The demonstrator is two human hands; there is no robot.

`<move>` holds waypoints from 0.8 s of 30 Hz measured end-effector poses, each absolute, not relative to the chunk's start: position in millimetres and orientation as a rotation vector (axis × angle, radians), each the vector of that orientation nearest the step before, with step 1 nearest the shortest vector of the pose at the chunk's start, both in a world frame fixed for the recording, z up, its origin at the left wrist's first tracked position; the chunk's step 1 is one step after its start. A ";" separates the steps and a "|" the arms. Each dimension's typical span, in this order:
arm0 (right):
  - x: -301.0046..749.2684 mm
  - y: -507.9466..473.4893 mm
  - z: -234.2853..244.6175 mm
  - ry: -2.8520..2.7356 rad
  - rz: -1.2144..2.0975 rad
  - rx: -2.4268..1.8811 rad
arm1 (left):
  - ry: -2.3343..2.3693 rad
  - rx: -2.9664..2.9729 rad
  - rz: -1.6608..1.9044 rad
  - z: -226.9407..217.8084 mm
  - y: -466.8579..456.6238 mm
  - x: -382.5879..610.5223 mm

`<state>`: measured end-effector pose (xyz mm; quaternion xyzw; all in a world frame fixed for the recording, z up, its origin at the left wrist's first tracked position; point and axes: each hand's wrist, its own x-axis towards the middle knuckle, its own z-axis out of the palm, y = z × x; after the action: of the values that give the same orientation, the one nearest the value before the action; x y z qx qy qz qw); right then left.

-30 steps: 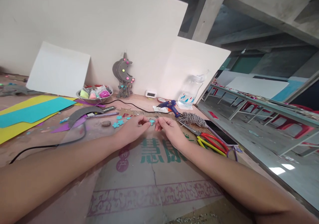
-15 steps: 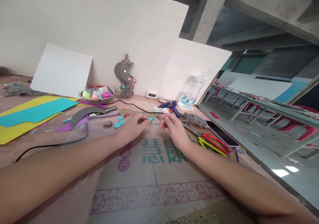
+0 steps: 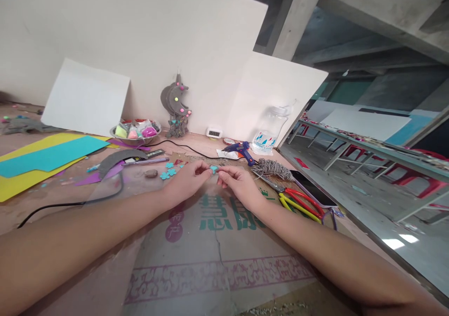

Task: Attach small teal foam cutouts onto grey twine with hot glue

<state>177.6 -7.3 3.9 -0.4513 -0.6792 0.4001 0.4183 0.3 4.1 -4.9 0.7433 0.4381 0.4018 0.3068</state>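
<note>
A small teal cutout (image 3: pixel 213 168) is held just above the centre of the frame, over the surface (image 3: pixel 70 192). It is pinched at its left edge by the fingertips of the left hand (image 3: pixel 187 180), whose other fingers are curled in. Its right edge is pinched by the thumb and forefinger of the right hand (image 3: pixel 236 185), which is likewise closed. Both forearms are laid over a printed cardboard sheet (image 3: pixel 217 255) that fills the lower middle of the frame.

More teal cutouts (image 3: pixel 167 173) are scattered just left of the left hand, near a pen (image 3: pixel 147 161) and a grey felt crescent (image 3: pixel 115 159). A glue gun (image 3: pixel 240 150) is seen just above the right hand, and a bundle of yarn (image 3: pixel 273 168) to its right. Scissors (image 3: pixel 300 202) and a phone (image 3: pixel 312 188) are laid further right, near the surface's edge. A clear bottle (image 3: pixel 268 131) is stood against the white board behind. A metal bowl (image 3: pixel 121 141) and a felt moon ornament (image 3: pixel 175 103) are placed at upper centre-left. Teal and yellow sheets (image 3: pixel 49 154) are spread at the left edge, and a black cable (image 3: pixel 70 203) is run below them.
</note>
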 end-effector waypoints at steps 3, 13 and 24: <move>178.3 -5.7 3.1 -1.676 1.042 -1.128 | 1.135 1.999 1.035 -4.2 3.6 0.9; 177.7 -6.4 2.2 -1.644 1.065 -1.006 | 1.066 2.111 0.862 -0.9 -1.5 1.0; 176.6 -5.9 -3.6 -1.686 1.070 -1.043 | 1.172 2.078 1.148 3.0 -0.9 1.3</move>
<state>176.6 -5.9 -3.6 -0.4181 -0.6756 0.4288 0.4299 1.3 -0.9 3.0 0.7610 0.4292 0.4205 0.2446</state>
